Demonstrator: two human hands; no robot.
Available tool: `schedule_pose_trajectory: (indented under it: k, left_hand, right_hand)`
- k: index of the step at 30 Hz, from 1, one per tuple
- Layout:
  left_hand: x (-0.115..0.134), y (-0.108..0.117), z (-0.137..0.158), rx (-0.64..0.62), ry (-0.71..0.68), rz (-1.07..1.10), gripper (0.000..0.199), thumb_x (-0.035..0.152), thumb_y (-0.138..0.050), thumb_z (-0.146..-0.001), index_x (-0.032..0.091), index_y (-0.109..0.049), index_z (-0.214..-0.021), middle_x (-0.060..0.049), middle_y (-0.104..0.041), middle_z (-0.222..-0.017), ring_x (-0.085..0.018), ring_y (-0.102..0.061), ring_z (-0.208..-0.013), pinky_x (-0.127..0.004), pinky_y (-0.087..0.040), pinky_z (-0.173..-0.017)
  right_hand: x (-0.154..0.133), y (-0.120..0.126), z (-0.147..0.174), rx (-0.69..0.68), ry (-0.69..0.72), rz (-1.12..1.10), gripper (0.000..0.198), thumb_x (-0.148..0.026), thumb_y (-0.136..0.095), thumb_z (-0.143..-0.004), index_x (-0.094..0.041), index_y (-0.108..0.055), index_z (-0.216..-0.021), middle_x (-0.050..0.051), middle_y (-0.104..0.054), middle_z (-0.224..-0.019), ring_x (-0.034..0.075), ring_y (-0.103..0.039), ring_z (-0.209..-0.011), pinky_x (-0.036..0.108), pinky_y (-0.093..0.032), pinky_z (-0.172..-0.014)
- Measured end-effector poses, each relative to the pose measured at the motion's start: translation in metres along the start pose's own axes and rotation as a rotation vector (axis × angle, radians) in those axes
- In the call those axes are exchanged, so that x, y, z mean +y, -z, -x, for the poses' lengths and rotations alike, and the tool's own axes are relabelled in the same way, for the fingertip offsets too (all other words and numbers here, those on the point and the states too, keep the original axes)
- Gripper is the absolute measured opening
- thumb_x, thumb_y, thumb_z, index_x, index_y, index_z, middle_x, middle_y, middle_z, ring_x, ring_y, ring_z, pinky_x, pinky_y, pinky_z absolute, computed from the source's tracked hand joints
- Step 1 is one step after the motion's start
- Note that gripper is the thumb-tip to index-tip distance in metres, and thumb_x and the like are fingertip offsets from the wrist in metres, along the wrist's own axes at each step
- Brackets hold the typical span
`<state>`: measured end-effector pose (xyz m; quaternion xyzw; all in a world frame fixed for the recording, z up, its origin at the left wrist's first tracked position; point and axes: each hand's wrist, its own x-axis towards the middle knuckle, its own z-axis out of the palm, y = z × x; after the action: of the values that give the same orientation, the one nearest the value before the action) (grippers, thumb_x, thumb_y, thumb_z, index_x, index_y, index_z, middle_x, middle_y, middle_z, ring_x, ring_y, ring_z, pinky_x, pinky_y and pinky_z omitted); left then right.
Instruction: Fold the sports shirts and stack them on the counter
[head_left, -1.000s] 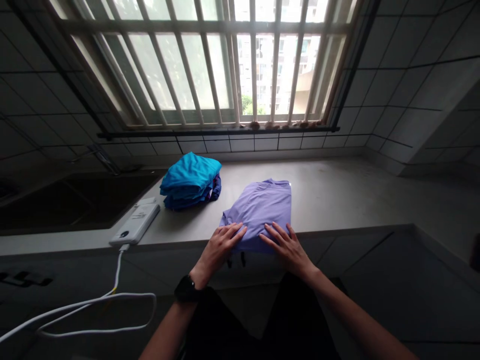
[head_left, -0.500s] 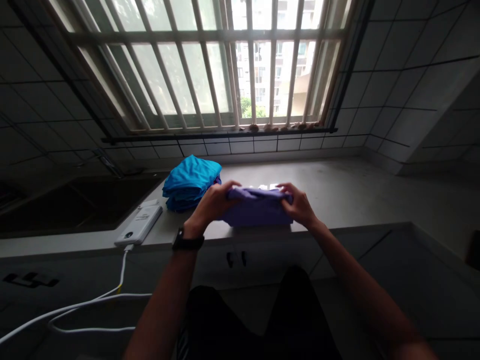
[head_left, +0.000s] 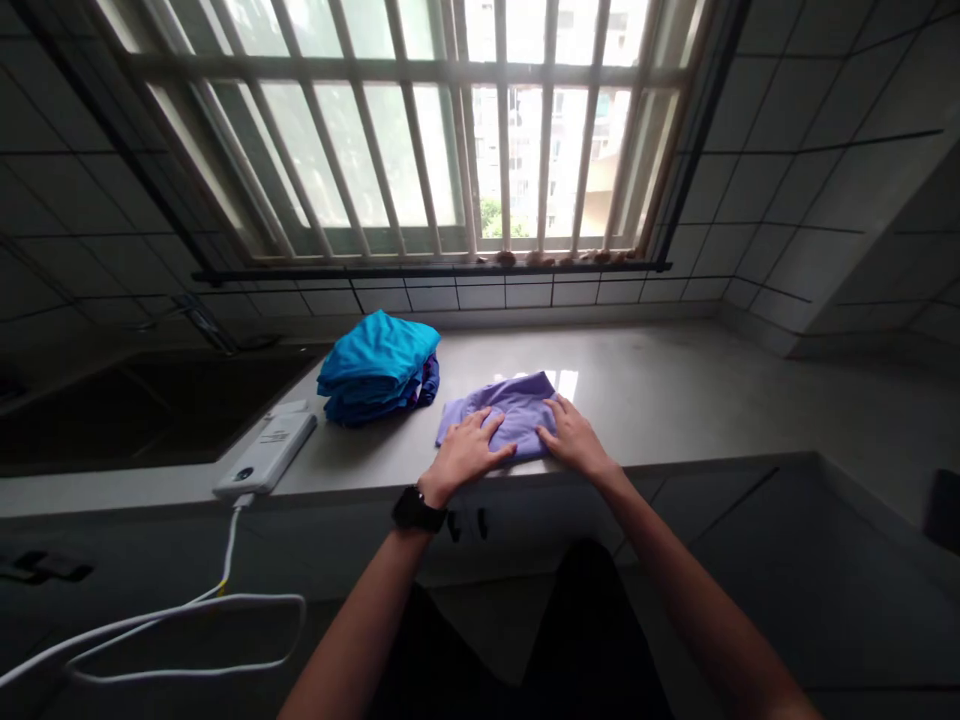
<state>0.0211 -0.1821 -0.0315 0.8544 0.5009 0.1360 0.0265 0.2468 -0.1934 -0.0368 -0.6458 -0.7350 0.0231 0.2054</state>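
A folded purple cloth garment lies flat on the pale countertop, close to its front edge. My left hand rests on the near left part of the cloth with its fingers spread. On the right side of the cloth, my right hand lies with fingers apart, pressing on the fabric. A dark watch is on my left wrist. To the left of the cloth sits a stack of folded blue clothes, bright blue on top and darker below.
A white power bank with a white cable plugged in lies by the counter edge, beside the dark sink. The faucet stands behind the sink. A barred window is above, with small stones on its sill.
The purple garment was held up between both hands and now lies flat on the counter. Both hands have let go of its edges and lie spread on top of it.
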Motion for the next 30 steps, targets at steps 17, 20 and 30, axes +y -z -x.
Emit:
schedule_pose_trajectory:
  k: [17,20,30]
  left_hand:
    - [-0.036,0.068,0.089,0.621,-0.069,-0.267,0.055,0.009,-0.044,-0.099,0.036,-0.062,-0.144,-0.010,-0.065,-0.123,-0.026,-0.060,-0.106,-0.042,-0.051,-0.093]
    - [-0.049,0.138,0.056,0.744,0.087,-0.269,0.051,0.014,-0.045,-0.100,0.035,-0.063,-0.143,-0.010,-0.063,-0.130,-0.031,-0.058,-0.114,-0.048,-0.048,-0.101]
    - [-0.126,0.189,-0.028,0.058,0.364,-0.022,0.072,0.003,-0.062,-0.068,0.024,-0.069,-0.137,-0.009,-0.068,-0.142,-0.029,-0.062,-0.131,-0.034,-0.045,-0.114]
  right_hand:
    - [-0.088,0.052,-0.085,0.109,0.331,-0.892,0.049,-0.024,-0.071,-0.081,-0.020,-0.068,-0.130,0.009,-0.076,-0.118,0.027,-0.072,-0.106,0.042,-0.060,-0.094]
    - [-0.139,0.092,-0.146,0.314,0.410,-0.860,0.053,-0.023,-0.068,-0.082,-0.018,-0.064,-0.134,0.010,-0.073,-0.123,0.028,-0.068,-0.114,0.047,-0.056,-0.103]
    - [-0.204,0.061,-0.192,0.153,0.257,-0.609,0.047,-0.018,-0.048,-0.092,-0.015,-0.056,-0.138,0.018,-0.058,-0.145,0.032,-0.053,-0.137,0.049,-0.042,-0.118]
